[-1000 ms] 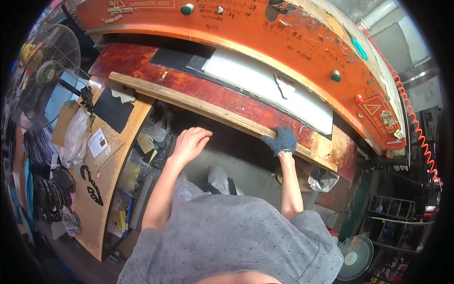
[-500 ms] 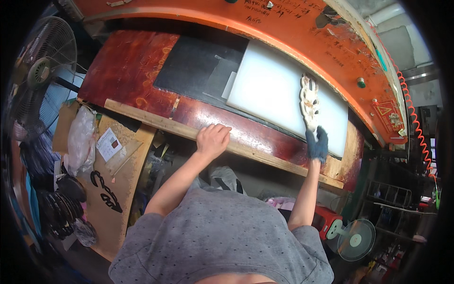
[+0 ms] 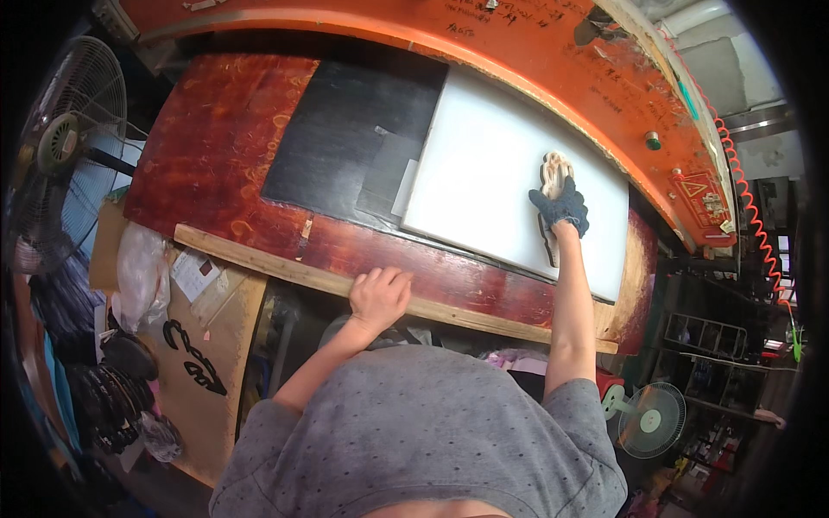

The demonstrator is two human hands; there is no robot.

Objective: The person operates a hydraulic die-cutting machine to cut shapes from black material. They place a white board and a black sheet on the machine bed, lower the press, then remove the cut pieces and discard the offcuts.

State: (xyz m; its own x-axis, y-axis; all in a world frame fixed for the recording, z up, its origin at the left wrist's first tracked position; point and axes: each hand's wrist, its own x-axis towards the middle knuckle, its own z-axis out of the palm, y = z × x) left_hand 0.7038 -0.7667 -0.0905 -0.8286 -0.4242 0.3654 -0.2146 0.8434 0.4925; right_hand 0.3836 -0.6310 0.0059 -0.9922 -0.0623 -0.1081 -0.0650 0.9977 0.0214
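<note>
My right hand (image 3: 561,209), in a dark knitted glove, is on a long, cream-coloured cutting die (image 3: 555,166) with a scalloped, dark outline. The fingers and thumb close over its middle; its far end shows beyond the glove and part of its near end below the wrist. The die lies on a thick white cutting board (image 3: 484,164). My bare left hand (image 3: 380,298) holds nothing; its fingers rest, slightly bent, on the wooden front edge (image 3: 285,269) of the red-brown table.
An orange machine beam (image 3: 535,60) spans the far side, above the board. A black sheet (image 3: 345,138) lies left of the board. Left of me, a brown panel (image 3: 186,414) carries black cut pieces and a plastic bag (image 3: 140,276). Fans stand at left (image 3: 65,142) and lower right (image 3: 652,419).
My right hand has moved farther up, from the die's near end to its middle, and the die sits slightly differently on the board. My left hand remains at the table edge.
</note>
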